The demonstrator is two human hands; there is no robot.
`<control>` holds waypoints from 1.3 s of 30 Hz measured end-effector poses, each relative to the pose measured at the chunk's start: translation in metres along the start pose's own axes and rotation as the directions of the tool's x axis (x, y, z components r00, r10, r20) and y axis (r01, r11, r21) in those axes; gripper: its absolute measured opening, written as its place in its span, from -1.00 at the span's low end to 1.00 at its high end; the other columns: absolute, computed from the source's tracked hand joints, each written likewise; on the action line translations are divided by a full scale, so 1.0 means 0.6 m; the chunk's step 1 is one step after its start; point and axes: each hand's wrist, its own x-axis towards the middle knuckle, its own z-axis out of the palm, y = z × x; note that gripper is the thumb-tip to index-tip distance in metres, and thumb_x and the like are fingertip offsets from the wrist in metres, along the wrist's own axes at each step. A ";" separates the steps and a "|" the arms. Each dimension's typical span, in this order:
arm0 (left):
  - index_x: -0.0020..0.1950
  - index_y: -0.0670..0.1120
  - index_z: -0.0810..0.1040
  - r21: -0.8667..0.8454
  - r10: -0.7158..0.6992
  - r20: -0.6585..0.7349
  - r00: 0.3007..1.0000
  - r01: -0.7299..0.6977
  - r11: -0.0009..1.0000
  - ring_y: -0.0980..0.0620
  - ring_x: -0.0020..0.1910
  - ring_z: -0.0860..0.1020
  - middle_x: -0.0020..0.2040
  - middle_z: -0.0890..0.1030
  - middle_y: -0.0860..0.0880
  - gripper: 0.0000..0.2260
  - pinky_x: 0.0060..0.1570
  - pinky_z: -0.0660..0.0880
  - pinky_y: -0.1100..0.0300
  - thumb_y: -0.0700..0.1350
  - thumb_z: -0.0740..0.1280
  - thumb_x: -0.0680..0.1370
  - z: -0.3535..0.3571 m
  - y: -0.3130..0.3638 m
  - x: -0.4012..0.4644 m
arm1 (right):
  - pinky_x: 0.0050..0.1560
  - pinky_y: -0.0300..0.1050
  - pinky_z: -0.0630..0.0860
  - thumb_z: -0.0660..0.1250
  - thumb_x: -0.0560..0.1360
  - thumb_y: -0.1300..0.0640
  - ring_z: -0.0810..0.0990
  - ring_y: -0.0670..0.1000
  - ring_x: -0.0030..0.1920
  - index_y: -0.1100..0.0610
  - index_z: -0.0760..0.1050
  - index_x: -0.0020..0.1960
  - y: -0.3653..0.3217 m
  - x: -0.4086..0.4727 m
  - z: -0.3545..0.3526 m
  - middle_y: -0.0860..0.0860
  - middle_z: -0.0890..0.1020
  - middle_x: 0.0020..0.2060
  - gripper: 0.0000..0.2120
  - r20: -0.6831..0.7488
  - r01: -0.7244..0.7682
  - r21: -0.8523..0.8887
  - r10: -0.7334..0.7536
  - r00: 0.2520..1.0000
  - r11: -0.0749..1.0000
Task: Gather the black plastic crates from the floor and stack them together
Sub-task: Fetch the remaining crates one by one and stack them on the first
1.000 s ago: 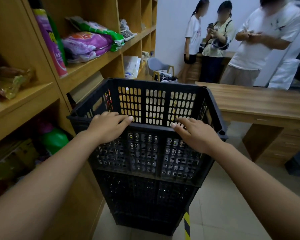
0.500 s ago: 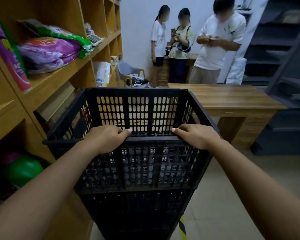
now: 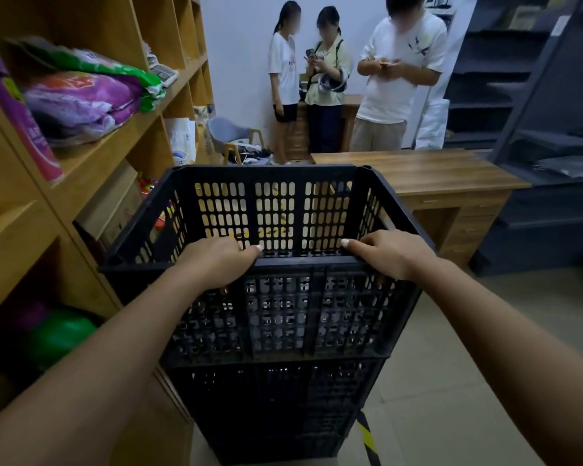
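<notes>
Head view, stack: the top black crate [image 3: 276, 264] sits nested on a second black crate [image 3: 276, 408], and the stack stands on the tiled floor [image 3: 451, 381] directly in front of me.
Head view, stack position: just beside the wooden shelving unit [image 3: 91, 169] on my left; a wooden desk [image 3: 418, 169] lies beyond it to the right.
Head view, top crate: upright, open side up, perforated walls, interior visible with nothing seen inside.
Head view, my left hand [image 3: 216, 264]: curled over the near rim of the top crate, left of centre, thumb along the rim, fingers wrapped down the outer wall.
Head view, my right hand [image 3: 387, 253]: curled over the same near rim, right of centre, gripping it.
Head view, hands relative: apart, a bare length of rim between them.
Head view, floor marking: a yellow-and-black striped tape [image 3: 367, 438] runs beside the base of the stack on the right.
Head view, shelf contents: purple and green bags [image 3: 81, 95] lie on a shelf; a green container [image 3: 58, 338] sits in a lower compartment.
Head view, background: three people [image 3: 337, 79] stand by the far wall, beyond the desk; dark shelving [image 3: 535, 129] at the right.
</notes>
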 end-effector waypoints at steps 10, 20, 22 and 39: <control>-0.30 -0.12 0.48 -0.028 -0.011 0.002 1.000 0.011 1.000 -0.04 -0.33 0.49 -0.33 0.52 -0.04 -0.43 -0.32 0.37 0.11 0.28 -0.03 0.58 0.019 0.074 -0.015 | -0.18 -0.08 0.45 -0.11 0.50 -0.41 0.55 0.01 -0.17 -0.04 0.57 0.19 0.068 0.004 -0.017 -0.01 0.62 -0.21 -0.34 0.009 0.042 -0.049 -0.041 0.999 0.998; -0.21 -0.14 0.53 0.011 -0.045 0.005 0.999 0.045 0.999 -0.03 -0.30 0.47 -0.29 0.50 -0.06 -0.43 -0.32 0.32 0.11 0.27 -0.03 0.59 0.008 0.057 -0.028 | -0.09 -0.03 0.49 -0.13 0.48 -0.43 0.57 0.08 -0.09 0.00 0.58 0.14 0.058 -0.006 -0.001 0.02 0.64 -0.13 -0.29 -0.022 0.085 -0.059 -0.086 0.996 0.995; -0.27 -0.12 0.46 0.032 -0.041 -0.011 0.999 0.042 0.999 -0.02 -0.33 0.43 -0.31 0.46 -0.05 -0.45 -0.34 0.28 0.11 0.26 -0.03 0.60 0.012 0.058 -0.037 | -0.17 -0.06 0.47 -0.14 0.48 -0.43 0.58 0.04 -0.16 0.03 0.59 0.10 0.063 -0.015 0.007 -0.01 0.63 -0.20 -0.28 -0.059 0.115 -0.068 -0.119 0.991 0.991; 0.13 -0.02 0.56 0.132 -0.027 0.006 1.000 0.026 0.991 -0.03 -0.12 0.49 -0.08 0.54 -0.02 -0.42 -0.26 0.34 0.10 0.28 -0.14 0.58 0.026 0.041 -0.007 | -0.18 -0.07 0.48 -0.09 0.50 -0.41 0.54 0.03 -0.18 -0.05 0.60 0.03 0.064 -0.003 0.008 -0.02 0.61 -0.22 -0.38 -0.114 0.086 -0.077 -0.095 0.989 0.993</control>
